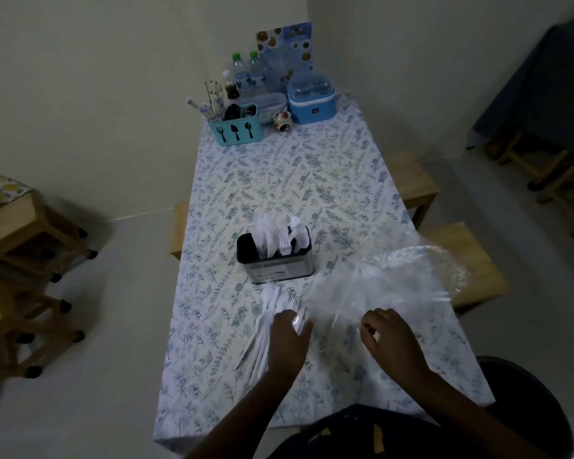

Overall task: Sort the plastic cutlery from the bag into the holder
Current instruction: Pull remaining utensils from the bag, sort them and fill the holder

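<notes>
Below the holder (275, 256), both hands reach forward — left (287, 339) pressing loose cutlery (272, 313), right (386, 336) pinching the bag (378, 286).

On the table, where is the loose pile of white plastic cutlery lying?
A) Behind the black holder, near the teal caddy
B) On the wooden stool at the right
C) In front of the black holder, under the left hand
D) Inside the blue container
C: the loose white cutlery lies on the tablecloth just in front of the black holder, with the left hand resting on it.
</notes>
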`<move>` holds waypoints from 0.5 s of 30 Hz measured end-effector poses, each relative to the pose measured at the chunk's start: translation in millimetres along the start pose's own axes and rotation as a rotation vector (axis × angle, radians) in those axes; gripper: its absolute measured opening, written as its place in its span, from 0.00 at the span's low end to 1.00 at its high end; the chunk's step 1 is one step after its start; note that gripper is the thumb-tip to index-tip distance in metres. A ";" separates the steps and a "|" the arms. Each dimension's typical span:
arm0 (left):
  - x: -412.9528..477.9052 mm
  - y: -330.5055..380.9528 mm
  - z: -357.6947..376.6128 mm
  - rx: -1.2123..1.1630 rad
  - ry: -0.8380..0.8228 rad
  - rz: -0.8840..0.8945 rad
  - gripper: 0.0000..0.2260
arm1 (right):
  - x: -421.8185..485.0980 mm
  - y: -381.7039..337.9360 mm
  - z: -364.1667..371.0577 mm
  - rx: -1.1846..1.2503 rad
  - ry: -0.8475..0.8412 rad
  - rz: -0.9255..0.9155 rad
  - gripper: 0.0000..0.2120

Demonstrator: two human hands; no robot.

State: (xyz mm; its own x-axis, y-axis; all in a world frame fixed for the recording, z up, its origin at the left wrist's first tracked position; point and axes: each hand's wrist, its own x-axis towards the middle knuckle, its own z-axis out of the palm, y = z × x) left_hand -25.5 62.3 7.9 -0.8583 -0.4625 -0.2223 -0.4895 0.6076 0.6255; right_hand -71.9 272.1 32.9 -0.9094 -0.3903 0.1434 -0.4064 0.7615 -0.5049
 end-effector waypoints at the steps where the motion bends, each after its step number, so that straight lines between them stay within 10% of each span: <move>1: -3.7 15.9 4.3 -0.159 -0.123 -0.079 0.25 | -0.3 0.9 1.2 0.000 -0.007 -0.004 0.10; 6: 1.9 47.8 37.4 -0.756 -0.275 -0.443 0.27 | -0.8 7.6 10.8 0.002 -0.050 -0.022 0.09; 15: 26.7 45.0 68.2 -0.580 -0.168 -0.496 0.08 | 24.7 66.3 9.3 0.039 -0.078 0.088 0.08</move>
State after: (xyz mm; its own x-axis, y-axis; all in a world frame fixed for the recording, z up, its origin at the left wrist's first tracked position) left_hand -81.0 121.3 -20.9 -0.5949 -0.4596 -0.6595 -0.7028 -0.1008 0.7042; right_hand -120.4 308.1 -4.9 -0.9313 -0.3629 0.0315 -0.3203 0.7745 -0.5455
